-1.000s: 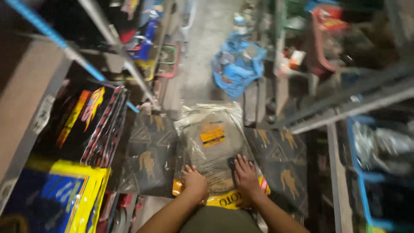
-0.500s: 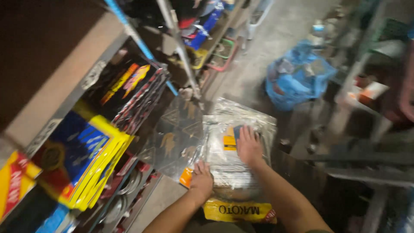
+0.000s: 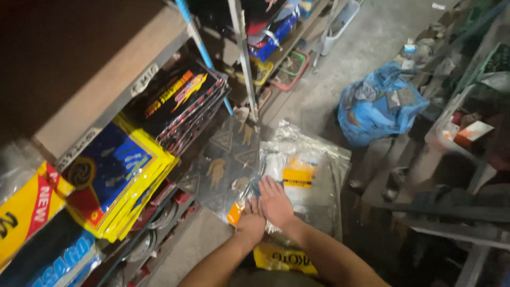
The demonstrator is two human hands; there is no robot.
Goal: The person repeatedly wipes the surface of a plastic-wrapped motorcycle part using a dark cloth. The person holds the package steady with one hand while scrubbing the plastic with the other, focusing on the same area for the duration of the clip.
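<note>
A stack of clear plastic packets [image 3: 313,154] with a yellow label lies on the floor in front of me. My right hand [image 3: 275,201] rests flat on the top packet, fingers spread toward its left part. My left hand [image 3: 251,222] sits beside it, at the stack's near left corner by an orange tag, fingers on the plastic edge. A dark packet with gold hand prints [image 3: 228,159] leans just left of the stack against the shelving. A yellow packet [image 3: 281,258] pokes out beneath my forearms.
Shelving on the left holds upright packets: blue and yellow ones [image 3: 114,178], black and red ones [image 3: 183,101]. A metal shelf post [image 3: 241,58] rises behind the stack. A blue plastic bag [image 3: 380,106] sits on the concrete floor to the right, near cluttered metal racks [image 3: 457,212].
My view has swung left toward the shelves. My right hand has slid down and left across the top packet, ending close beside my left hand.
</note>
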